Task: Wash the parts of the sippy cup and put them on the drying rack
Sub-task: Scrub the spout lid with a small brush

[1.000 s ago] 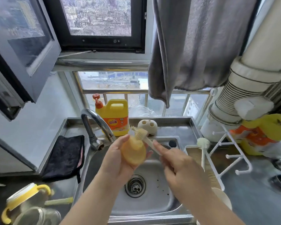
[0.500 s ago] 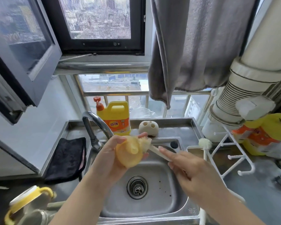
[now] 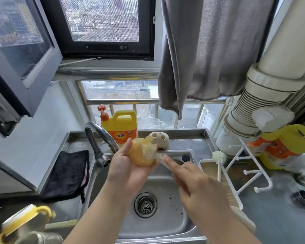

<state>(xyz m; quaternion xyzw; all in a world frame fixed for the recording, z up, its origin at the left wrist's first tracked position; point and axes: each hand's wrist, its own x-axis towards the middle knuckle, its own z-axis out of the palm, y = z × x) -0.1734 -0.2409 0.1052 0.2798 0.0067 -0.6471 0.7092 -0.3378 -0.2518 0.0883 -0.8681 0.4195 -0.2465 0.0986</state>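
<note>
Over the steel sink, my left hand holds a translucent yellow silicone cup part, fingers curled around it. My right hand grips the white handle of a small brush, index finger stretched along it, and the bristles press on the yellow part. The white drying rack stands to the right of the sink. At the bottom left lie the yellow-handled sippy cup lid and a clear cup body.
The curved faucet rises just left of my hands. Behind stand a yellow detergent bottle and a white holder. A black cloth lies on the left; a second white brush stands in the rack's tray. A pale straw lies on the counter.
The brush head has slid from the upper edge of the yellow part down across its face. Both hands have lifted slightly and the view has tilted.
</note>
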